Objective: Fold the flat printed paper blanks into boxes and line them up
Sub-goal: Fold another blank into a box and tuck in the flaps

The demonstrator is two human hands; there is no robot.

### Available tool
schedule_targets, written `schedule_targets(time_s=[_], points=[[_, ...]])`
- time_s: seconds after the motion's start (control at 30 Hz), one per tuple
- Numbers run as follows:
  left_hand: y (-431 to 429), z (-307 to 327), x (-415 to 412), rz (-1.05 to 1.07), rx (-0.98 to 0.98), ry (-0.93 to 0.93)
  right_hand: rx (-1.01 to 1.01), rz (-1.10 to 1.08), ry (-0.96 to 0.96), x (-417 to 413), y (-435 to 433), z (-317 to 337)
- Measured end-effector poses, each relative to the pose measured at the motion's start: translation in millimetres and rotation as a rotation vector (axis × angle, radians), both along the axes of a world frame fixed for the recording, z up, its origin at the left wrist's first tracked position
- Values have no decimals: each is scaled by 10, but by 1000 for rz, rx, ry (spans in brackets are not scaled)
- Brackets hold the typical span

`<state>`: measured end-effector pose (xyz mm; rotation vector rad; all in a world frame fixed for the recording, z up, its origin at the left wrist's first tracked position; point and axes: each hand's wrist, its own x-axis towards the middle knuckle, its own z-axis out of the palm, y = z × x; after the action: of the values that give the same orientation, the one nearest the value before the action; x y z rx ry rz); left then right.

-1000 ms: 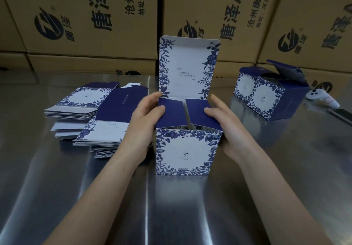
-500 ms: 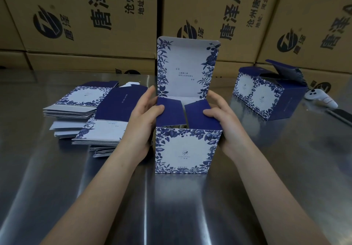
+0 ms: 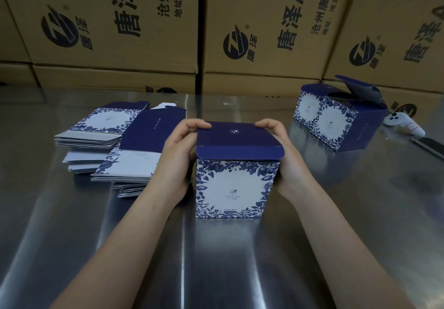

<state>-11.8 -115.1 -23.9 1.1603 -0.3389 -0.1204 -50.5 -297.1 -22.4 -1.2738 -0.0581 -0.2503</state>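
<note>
The box [image 3: 234, 188] stands upright at the centre of the frame on the steel table [image 3: 72, 236], its white and blue floral face toward the camera. Its dark blue lid [image 3: 236, 138] lies folded down over the top, the front flap hanging just over the floral face. The left hand [image 3: 179, 157] holds the box's left side, fingers curled over the lid's far left corner. The right hand [image 3: 286, 162] holds the right side the same way, fingers curled over the far right corner.

Left of the box, flat blanks [image 3: 134, 162] lie in loose stacks. At the upper right, well apart, two folded boxes [image 3: 336, 121] stand touching, their lids partly raised. Just right of them lies a white controller [image 3: 403, 123]. Brown cartons [image 3: 120, 20] fill the top of the frame.
</note>
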Motion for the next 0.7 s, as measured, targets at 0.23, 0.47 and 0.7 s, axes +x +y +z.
schedule_targets(time_s=[0.23, 0.47, 0.7], points=[[-12, 22, -50, -30, -49, 8, 64, 4, 29, -2, 5, -6], [-36, -4, -58, -7, -51, 23, 77, 18, 17, 8, -39, -10], [-20, -52, -74, -39, -13, -13, -60, -3, 49, 19, -26, -47]])
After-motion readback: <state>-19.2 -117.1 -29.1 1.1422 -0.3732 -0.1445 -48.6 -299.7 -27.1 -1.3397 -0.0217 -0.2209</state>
